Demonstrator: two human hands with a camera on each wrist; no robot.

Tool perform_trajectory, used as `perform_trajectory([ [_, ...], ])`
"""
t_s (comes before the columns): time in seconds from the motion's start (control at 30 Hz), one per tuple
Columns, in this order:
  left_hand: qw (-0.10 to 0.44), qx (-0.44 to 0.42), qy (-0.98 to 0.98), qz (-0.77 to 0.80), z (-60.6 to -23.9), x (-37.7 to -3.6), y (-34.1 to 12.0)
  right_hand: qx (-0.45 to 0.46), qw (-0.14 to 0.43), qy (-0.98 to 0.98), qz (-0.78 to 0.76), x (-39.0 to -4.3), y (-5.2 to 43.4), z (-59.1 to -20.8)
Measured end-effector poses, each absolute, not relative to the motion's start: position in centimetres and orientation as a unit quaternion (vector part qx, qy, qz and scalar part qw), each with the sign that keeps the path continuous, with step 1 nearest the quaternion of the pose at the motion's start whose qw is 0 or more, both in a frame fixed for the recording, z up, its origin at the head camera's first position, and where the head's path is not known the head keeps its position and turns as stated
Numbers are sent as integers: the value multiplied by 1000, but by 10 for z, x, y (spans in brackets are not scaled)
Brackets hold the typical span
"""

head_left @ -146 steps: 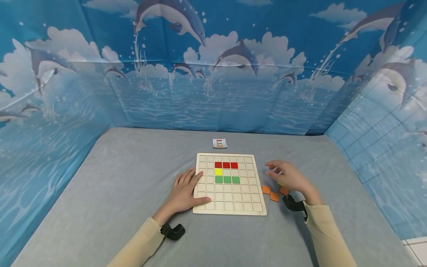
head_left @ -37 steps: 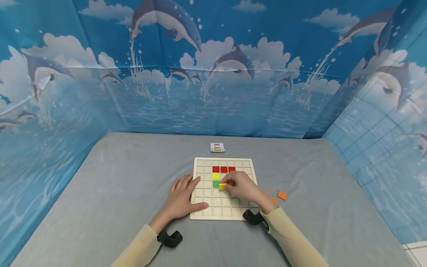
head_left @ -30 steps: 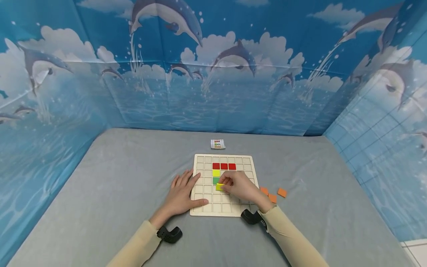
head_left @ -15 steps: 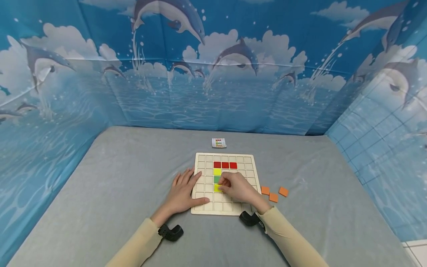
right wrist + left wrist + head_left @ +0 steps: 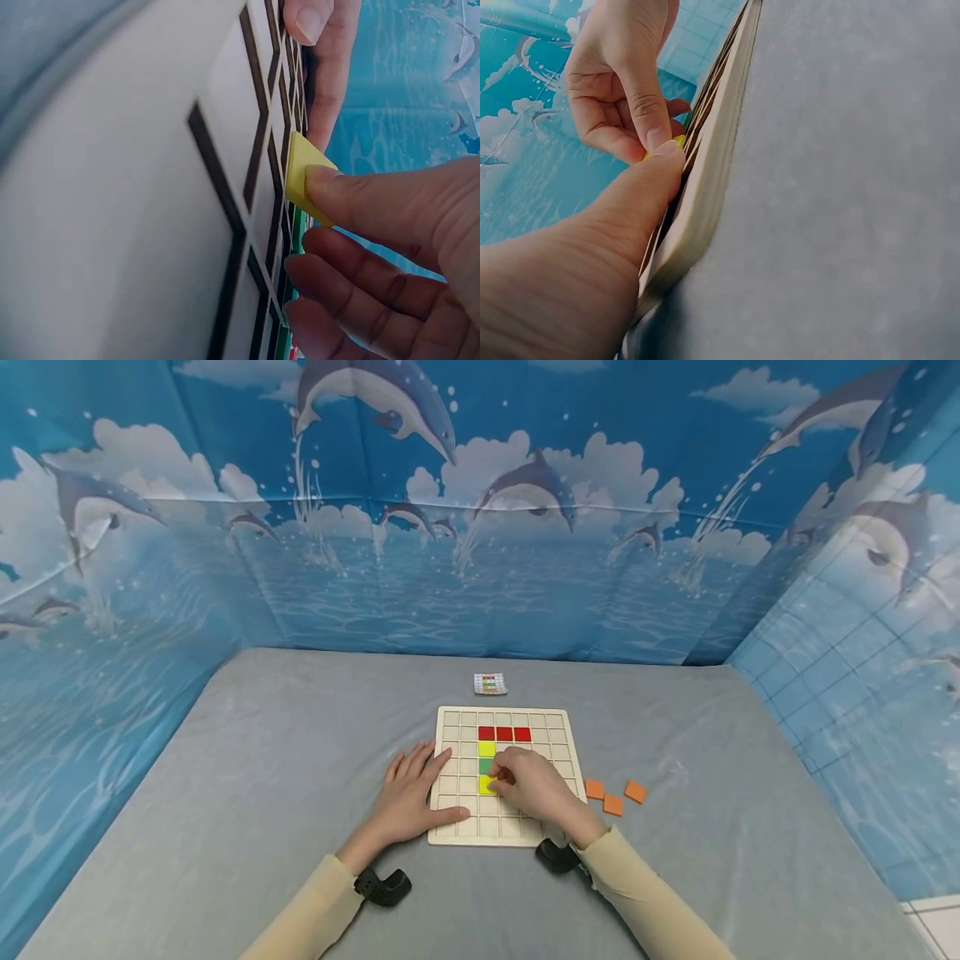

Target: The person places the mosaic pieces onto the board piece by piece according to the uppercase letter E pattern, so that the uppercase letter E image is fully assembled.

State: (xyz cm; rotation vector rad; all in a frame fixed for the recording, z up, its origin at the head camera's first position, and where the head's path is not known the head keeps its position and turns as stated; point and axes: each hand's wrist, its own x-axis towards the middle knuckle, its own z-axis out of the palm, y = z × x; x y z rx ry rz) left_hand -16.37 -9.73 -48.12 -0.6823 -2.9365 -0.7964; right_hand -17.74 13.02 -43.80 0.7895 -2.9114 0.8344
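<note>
A pale wooden grid board [image 5: 558, 752] lies on the grey table. It holds a row of three red tiles [image 5: 504, 734], a yellow tile [image 5: 487, 748] under the left red one, and a green tile [image 5: 485, 766] below that; my hand hides the rest of that row. My right hand [image 5: 501, 782] pinches a second yellow tile [image 5: 485, 786] at the cell just under the green one. In the right wrist view this yellow tile [image 5: 301, 172] stands tilted, one edge on the board [image 5: 135, 195]. My left hand [image 5: 411, 793] rests flat on the board's left edge, thumb [image 5: 641, 195] on its rim [image 5: 712, 172].
Three loose orange tiles [image 5: 613, 804] lie on the table right of the board. A small pattern card [image 5: 490, 683] sits beyond the board's far edge. Blue dolphin-print walls close in the table on three sides.
My right hand came from the loose tiles on the right with a yellow tile and has brought it down and left to the cell under the green tile. The left hand has stayed put.
</note>
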Motion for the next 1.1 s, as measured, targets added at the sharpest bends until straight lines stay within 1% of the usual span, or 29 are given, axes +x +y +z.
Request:
perform_trajectory([
  [0.1, 15, -220, -940, -261, -481, -163, -97, 254, 12, -932, 259, -176, 130, -438],
  [0.43, 16, -222, -937, -268, -483, -163, -96, 302, -16, -916, 264, -175, 132, -440],
  [0.7, 14, -226, -936, -268, -486, -160, -97, 345, -79, -893, 277, -173, 154, -433],
  [0.87, 14, -225, -937, -268, -485, -161, -98, 330, -66, -887, 316, -173, 182, -430],
  [1.1, 8, -224, -937, -266, -484, -164, -99, 269, -55, -900, 338, -175, 231, -429],
])
